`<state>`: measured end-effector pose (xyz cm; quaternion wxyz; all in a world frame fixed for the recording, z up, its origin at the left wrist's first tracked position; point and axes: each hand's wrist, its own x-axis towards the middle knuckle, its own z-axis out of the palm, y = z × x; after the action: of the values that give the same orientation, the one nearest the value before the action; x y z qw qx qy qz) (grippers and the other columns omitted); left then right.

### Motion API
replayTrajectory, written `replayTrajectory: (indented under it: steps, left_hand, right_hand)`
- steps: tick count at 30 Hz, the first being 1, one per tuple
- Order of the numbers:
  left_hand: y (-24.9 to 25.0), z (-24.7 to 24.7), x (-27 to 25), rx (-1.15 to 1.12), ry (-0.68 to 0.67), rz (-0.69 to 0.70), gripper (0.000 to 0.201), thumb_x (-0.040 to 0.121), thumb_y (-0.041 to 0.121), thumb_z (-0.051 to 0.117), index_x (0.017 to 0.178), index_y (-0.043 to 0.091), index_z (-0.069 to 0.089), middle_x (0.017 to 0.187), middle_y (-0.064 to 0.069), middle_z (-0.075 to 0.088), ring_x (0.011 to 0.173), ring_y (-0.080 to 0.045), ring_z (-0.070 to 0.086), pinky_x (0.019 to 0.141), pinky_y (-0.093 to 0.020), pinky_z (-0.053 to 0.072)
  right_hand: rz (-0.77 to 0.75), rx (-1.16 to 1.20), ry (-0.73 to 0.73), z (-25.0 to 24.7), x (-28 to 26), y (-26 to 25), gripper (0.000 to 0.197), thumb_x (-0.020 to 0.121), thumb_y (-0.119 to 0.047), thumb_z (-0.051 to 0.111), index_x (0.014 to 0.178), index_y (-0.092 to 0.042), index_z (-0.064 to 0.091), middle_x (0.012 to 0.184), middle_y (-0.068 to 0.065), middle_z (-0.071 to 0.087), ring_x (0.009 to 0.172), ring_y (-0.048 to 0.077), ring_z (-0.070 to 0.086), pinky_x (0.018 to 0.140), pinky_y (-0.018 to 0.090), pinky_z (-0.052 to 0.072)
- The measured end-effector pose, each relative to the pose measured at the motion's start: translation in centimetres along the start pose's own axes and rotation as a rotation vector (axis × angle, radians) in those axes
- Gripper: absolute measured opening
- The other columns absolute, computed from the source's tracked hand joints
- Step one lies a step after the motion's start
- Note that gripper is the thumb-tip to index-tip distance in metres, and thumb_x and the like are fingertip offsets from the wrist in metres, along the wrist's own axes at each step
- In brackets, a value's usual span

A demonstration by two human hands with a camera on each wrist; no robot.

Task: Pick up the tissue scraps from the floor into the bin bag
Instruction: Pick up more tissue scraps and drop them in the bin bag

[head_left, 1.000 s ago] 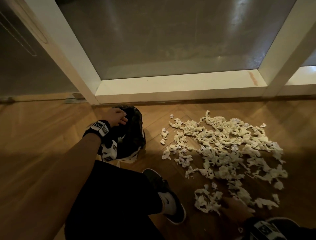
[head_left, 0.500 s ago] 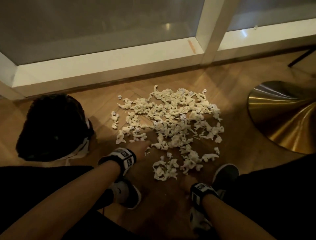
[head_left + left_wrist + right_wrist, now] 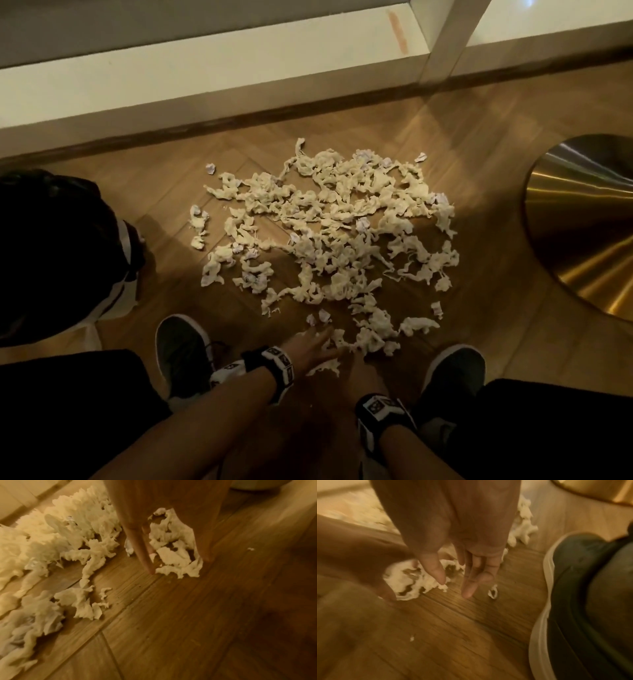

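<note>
Three views on one patch of floor: one high from the head, two low from the wrists.

The head camera looks steeply down, from far, at the brown wooden plank floor (image 3: 479,144), with the white window frame (image 3: 205,78) at the upper edge. The left wrist camera sits very near the floor and looks along the left hand (image 3: 163,507) at the pile of torn cream tissue scraps (image 3: 56,536). The right wrist camera, also low, shares these scraps (image 3: 409,581) and shows the left hand (image 3: 359,561) at its left side.

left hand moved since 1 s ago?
Yes. The left hand left the bin bag and now reaches the near edge of the tissue scraps.
</note>
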<state>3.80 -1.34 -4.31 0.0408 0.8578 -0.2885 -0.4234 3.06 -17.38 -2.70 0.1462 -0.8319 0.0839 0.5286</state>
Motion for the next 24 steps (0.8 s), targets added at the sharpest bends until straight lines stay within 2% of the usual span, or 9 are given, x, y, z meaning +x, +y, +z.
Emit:
replayTrajectory:
  steps: [3,7,12,14,16,18,20,22,24]
  left_hand:
    - [-1.6,-0.1,1.3,0.022,-0.026,0.125,0.068,0.094,0.004,0.043,0.152,0.028,0.016,0.157,-0.02,0.005,0.142,-0.042,0.012,0.102,-0.051,0.035]
    - [-1.9,-0.3,2.7,-0.179,-0.063,0.159,0.046,0.097,0.005,0.04,0.143,0.009,0.038,0.151,-0.019,0.026,0.136,-0.036,0.027,0.107,-0.048,0.032]
    - [-1.3,-0.8,4.4,-0.439,-0.045,-0.048,0.033,0.095,0.015,0.051,0.127,0.009,0.056,0.133,-0.012,0.053,0.12,-0.026,0.051,0.1,-0.035,0.039]
    - [-1.3,-1.0,5.3,-0.573,-0.061,-0.148,0.023,0.095,0.012,0.049,0.112,0.007,0.063,0.123,-0.014,0.06,0.098,-0.022,0.061,0.088,-0.03,0.043]
    - [-1.2,-1.1,5.7,-0.733,0.03,-0.272,0.018,0.092,0.008,0.05,0.095,0.009,0.067,0.103,-0.015,0.066,0.077,-0.017,0.057,0.081,-0.03,0.044]
    - [-1.4,-0.8,5.0,-0.904,0.125,-0.403,0.012,0.084,0.01,0.06,0.074,0.013,0.063,0.075,-0.009,0.059,0.067,-0.013,0.049,0.07,-0.031,0.046]
    - [-1.3,-1.3,3.6,-1.063,0.179,-0.526,0.028,0.08,0.013,0.067,0.059,0.017,0.051,0.06,0.002,0.048,0.057,-0.01,0.043,0.052,-0.022,0.037]
    - [-0.9,-2.9,1.6,-1.297,0.216,-0.61,0.031,0.082,0.008,0.064,0.056,0.018,0.05,0.058,0.002,0.048,0.055,-0.011,0.045,0.051,-0.021,0.036]
    - [-0.4,-4.2,-0.7,-1.442,0.233,-0.616,0.022,0.086,0.006,0.059,0.064,0.012,0.056,0.069,-0.008,0.054,0.06,-0.018,0.05,0.057,-0.026,0.039]
  right_hand:
    - [0.057,0.085,-0.001,-0.1,1.1,0.8,0.068,0.097,-0.036,0.042,0.15,-0.014,0.007,0.131,0.015,0.053,0.111,0.03,0.057,0.086,0.035,0.047]
    - [0.062,0.225,-0.041,1.2,1.7,0.8,0.089,0.086,-0.049,0.058,0.15,-0.019,0.004,0.139,0.01,0.047,0.121,0.029,0.052,0.104,0.039,0.038]
    - [0.112,0.473,-0.009,0.6,2.7,-1.0,0.061,0.092,-0.026,0.056,0.146,-0.022,0.027,0.136,0.004,0.052,0.12,0.024,0.053,0.093,0.03,0.043]
    - [0.114,0.567,0.06,0.0,3.4,-1.7,0.058,0.091,-0.029,0.058,0.143,-0.02,0.034,0.138,0.004,0.05,0.123,0.023,0.05,0.094,0.029,0.042]
    - [0.117,0.697,0.101,-0.3,4.0,-1.8,0.058,0.085,-0.029,0.068,0.136,-0.016,0.046,0.132,0.005,0.055,0.116,0.022,0.055,0.092,0.03,0.045]
    - [0.075,0.714,0.109,-0.6,3.7,-1.7,0.044,0.082,-0.022,0.071,0.123,-0.015,0.058,0.121,0.007,0.062,0.104,0.02,0.06,0.087,0.03,0.049]
    - [-0.009,0.658,0.136,-1.6,2.3,-2.2,0.035,0.083,-0.014,0.069,0.118,-0.015,0.064,0.12,0.005,0.064,0.108,0.02,0.059,0.09,0.03,0.049]
    - [-0.105,0.59,0.163,-2.9,0.5,-3.2,0.038,0.082,-0.009,0.07,0.119,-0.015,0.065,0.121,0.005,0.064,0.112,0.019,0.058,0.089,0.027,0.051]
    - [-0.223,0.514,0.122,-4.2,-2.0,-4.4,0.046,0.079,-0.005,0.073,0.123,-0.012,0.061,0.12,0.005,0.063,0.104,0.012,0.058,0.071,0.011,0.05]
